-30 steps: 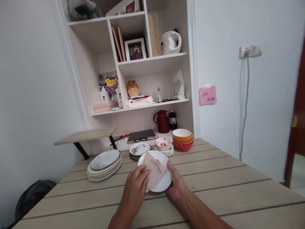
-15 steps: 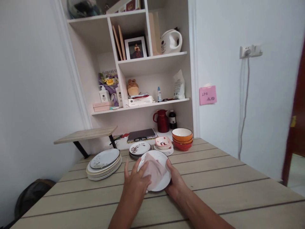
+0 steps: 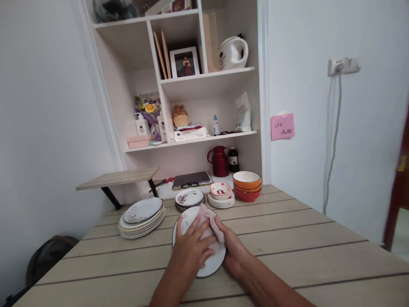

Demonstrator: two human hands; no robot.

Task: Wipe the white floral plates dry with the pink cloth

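Note:
A round white plate [image 3: 212, 267] with a dark rim and a small floral print is held just above the near part of the table, facing up. My right hand [image 3: 235, 249] grips its right edge, with the thumb near the top of the rim and the fingers hidden underneath. Over the plate's face, my left hand [image 3: 191, 251] presses a pale pink cloth [image 3: 209, 221], its fingers spread across the bunched fabric. Part of the cloth stands up between the two hands, close to my right thumb.
On the wooden table [image 3: 287, 256] stand a large plate stack [image 3: 142, 217], a smaller floral plate stack [image 3: 189, 198], small pink dishes [image 3: 221, 191] on saucers, and orange and red bowls [image 3: 246, 187]. Behind are a laptop [image 3: 191, 179], a red jug [image 3: 220, 162] and a raised wooden stand [image 3: 118, 178].
The plate has moved slightly left and nearer me, and its floral print now shows. The cloth has gone from spread flat to bunched toward the plate's upper right under my left hand.

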